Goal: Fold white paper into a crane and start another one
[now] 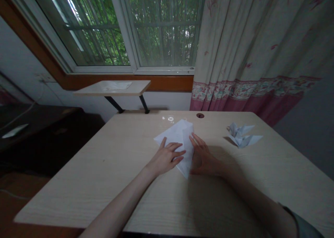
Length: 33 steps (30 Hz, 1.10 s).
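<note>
A partly folded white sheet of paper lies near the middle of the light wooden table. My left hand rests flat on the paper's left part, fingers stretched out towards the right. My right hand lies open along the paper's right folded edge, fingers pointing up and left and pressing on the fold. Neither hand grips anything.
Finished folded white paper figures sit at the right of the table. A round cable hole is at the far edge. Behind stand a small shelf, a window, a flowered curtain, and a dark cabinet at the left.
</note>
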{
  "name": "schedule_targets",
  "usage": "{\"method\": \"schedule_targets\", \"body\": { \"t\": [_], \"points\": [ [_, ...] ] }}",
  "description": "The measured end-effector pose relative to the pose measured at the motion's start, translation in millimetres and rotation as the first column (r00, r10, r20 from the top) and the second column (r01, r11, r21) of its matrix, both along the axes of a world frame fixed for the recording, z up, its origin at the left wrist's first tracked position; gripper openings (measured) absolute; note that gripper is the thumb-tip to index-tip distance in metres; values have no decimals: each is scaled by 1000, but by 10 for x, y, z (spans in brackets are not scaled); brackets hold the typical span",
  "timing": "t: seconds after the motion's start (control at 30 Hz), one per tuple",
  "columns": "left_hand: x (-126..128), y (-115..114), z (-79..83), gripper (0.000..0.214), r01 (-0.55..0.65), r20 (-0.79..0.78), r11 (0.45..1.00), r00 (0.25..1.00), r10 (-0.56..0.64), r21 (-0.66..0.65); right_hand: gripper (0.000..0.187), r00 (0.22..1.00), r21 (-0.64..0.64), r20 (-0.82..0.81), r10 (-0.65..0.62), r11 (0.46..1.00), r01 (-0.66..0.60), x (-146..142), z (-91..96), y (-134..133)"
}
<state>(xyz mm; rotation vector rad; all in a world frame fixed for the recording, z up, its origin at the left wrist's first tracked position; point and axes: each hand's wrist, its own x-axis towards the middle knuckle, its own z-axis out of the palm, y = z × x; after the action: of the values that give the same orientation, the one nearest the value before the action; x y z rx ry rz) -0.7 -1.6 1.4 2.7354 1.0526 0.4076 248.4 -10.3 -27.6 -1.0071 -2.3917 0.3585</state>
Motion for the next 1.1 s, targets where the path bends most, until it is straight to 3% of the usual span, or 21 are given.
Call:
{"method": "schedule_targets", "body": {
  "t": [0.17,0.4,0.53,0.67,0.9,1.1],
  "points": [
    [-22,14,20,30,-15,12,995,1000,14,99,104,1000,63,8,-2,998,1,3,-19,9],
    [-37,47,-24,27,-58,30,967,998,52,249,80,1000,41,-28,-4,999,5,29,-24,16],
    [-41,51,-40,25,-69,43,963,997,60,262,73,996,58,-79,-36,997,40,18,-63,23],
    [-31,36,-21,25,-65,76,965,996,47,252,53,990,105,-116,-77,990,89,10,-87,31],
    [-22,18,0,26,-36,126,977,992,9,211,54,977,290,-165,-138,940,181,-17,-86,46],
    [-35,-8,64,27,42,117,984,991,-63,173,53,974,330,-97,-203,917,224,-46,-20,10]
  ]
}}
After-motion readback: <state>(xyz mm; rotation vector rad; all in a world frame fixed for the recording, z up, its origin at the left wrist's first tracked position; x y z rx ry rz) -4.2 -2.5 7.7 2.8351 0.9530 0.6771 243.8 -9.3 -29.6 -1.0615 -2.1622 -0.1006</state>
